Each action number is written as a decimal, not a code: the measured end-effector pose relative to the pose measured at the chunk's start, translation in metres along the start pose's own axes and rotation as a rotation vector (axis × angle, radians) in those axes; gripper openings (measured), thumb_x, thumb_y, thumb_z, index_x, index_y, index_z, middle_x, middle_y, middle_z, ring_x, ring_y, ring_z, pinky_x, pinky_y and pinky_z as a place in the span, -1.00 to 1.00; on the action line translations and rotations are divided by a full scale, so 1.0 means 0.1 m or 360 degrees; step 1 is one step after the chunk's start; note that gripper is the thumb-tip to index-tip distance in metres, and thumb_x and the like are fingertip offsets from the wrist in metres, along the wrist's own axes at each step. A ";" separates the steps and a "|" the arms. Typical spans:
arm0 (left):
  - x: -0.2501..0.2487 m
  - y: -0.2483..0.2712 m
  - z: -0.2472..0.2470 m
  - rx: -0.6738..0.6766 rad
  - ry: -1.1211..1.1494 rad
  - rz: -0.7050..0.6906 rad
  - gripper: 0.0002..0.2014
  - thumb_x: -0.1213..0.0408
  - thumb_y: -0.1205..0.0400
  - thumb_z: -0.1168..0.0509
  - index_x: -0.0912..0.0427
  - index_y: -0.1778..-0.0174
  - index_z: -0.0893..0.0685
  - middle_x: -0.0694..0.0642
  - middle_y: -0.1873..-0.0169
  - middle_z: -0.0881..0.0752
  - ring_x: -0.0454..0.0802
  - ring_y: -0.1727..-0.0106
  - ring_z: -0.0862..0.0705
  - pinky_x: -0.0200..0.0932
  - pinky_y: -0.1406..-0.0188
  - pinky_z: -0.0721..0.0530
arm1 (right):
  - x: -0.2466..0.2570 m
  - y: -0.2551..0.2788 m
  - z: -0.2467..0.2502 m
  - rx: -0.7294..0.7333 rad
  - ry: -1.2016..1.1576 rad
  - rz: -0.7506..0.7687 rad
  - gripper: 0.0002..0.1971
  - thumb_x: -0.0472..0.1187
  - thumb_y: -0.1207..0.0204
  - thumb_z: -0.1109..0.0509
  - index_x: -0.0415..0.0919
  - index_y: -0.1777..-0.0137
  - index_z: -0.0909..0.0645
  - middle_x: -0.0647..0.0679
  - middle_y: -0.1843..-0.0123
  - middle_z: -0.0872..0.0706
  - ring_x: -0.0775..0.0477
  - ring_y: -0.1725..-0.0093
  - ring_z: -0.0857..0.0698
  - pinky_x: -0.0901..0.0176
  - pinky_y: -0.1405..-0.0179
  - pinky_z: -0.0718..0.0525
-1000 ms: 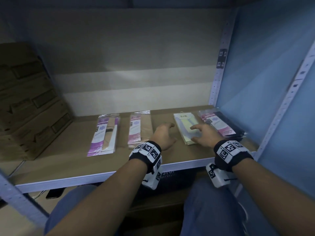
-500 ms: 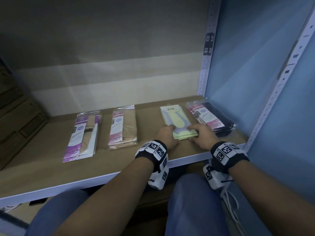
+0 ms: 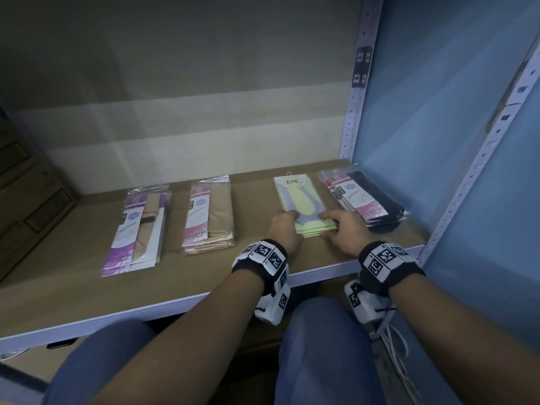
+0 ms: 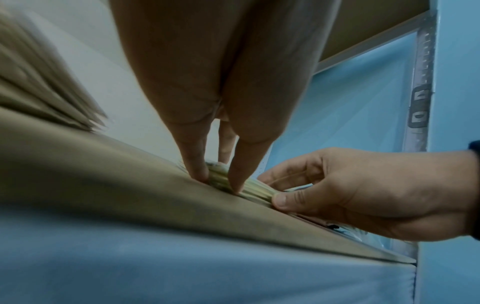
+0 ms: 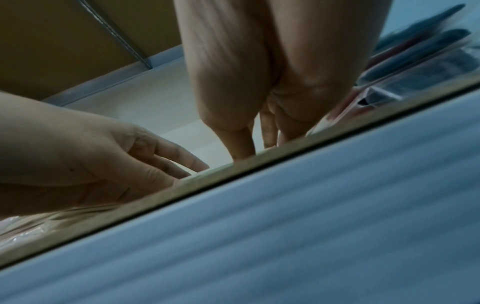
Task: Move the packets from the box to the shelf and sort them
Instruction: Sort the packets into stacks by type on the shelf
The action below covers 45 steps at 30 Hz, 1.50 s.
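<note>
Four piles of packets lie in a row on the brown shelf (image 3: 73, 290), each flat and apart from the next.

From the left: a purple pile (image 3: 137, 229), a beige pile (image 3: 209, 217), a yellow pile (image 3: 301, 206) marked "ENE", and a dark pile (image 3: 365, 200) against the blue side wall (image 3: 438, 141).

Left hand (image 3: 285, 229): it rests at the near left corner of the yellow pile. In the left wrist view the fingers (image 4: 197, 164) are straight and close together, their tips pressed against the pile's edge and down on the board. They are not curled round anything.

Right hand (image 3: 342, 229): it sits at the near right corner of the same pile. In the left wrist view the thumb (image 4: 283, 199) presses the pile's near edge low down, and the curled fingers lie over its top, so the hand pinches the pile's corner. The right wrist view shows only the fingers reaching down behind the shelf lip; the contact itself is hidden there.

The yellow pile lies between the two hands, on the board, just beside the dark pile and not touching it.

Cardboard cartons (image 3: 26, 206) stand at the far left of the shelf. A box cannot be made out clearly below the shelf.
</note>
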State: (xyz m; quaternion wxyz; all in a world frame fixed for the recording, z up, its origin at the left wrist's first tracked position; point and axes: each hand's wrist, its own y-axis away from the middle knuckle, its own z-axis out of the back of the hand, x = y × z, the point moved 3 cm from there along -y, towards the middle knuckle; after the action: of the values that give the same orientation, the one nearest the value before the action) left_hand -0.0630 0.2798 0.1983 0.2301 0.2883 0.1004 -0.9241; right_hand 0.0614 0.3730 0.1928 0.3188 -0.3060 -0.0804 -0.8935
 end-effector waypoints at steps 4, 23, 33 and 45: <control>0.05 0.01 0.02 -0.0001 0.0016 0.0020 -0.46 0.42 -0.53 -0.38 0.22 -0.46 -0.49 0.24 -0.39 -0.49 0.17 -0.36 -0.54 -0.18 -0.34 -0.45 | 0.04 0.01 -0.03 0.0006 -0.0017 -0.0007 -0.50 -0.28 -0.41 -0.53 -0.10 -0.38 -0.59 -0.13 -0.32 -0.67 -0.11 -0.26 -0.64 0.24 -0.27 -0.48; 0.58 0.05 0.31 -0.0099 0.0165 0.0221 -0.46 0.47 -0.54 -0.32 0.17 -0.47 -0.47 0.25 -0.32 -0.61 0.15 -0.31 -0.60 -0.23 -0.23 -0.52 | 0.46 -0.21 -0.45 0.0084 -0.0056 0.0065 -0.52 -0.27 -0.41 -0.54 -0.12 -0.35 -0.61 -0.16 -0.27 -0.68 -0.12 -0.23 -0.65 0.30 -0.20 -0.47; 0.59 0.04 0.28 -0.0084 0.0186 0.0278 -0.45 0.47 -0.56 -0.31 0.13 -0.50 -0.44 0.25 -0.32 -0.61 0.15 -0.31 -0.60 -0.20 -0.23 -0.54 | 0.46 -0.19 -0.45 0.0033 -0.0079 0.0050 -0.52 -0.26 -0.39 -0.55 -0.10 -0.33 -0.62 -0.17 -0.28 -0.68 -0.14 -0.22 -0.66 0.17 -0.30 -0.55; 0.24 0.14 0.42 -0.0108 0.0033 0.0061 -0.40 0.42 -0.52 -0.35 0.31 -0.51 -0.39 0.25 -0.44 -0.47 0.16 -0.44 -0.48 -0.16 -0.40 -0.42 | 0.51 -0.01 -0.06 -0.0024 -0.0024 0.0080 -0.45 -0.27 -0.44 -0.51 -0.18 -0.45 -0.51 -0.11 -0.42 -0.60 -0.11 -0.39 -0.57 0.24 -0.30 -0.44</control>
State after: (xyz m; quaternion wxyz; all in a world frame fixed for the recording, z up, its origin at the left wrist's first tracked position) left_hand -0.0944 0.2454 0.2175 0.2564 0.2919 0.1284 -0.9125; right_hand 0.0266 0.3447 0.2184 0.3382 -0.3171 -0.0682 -0.8834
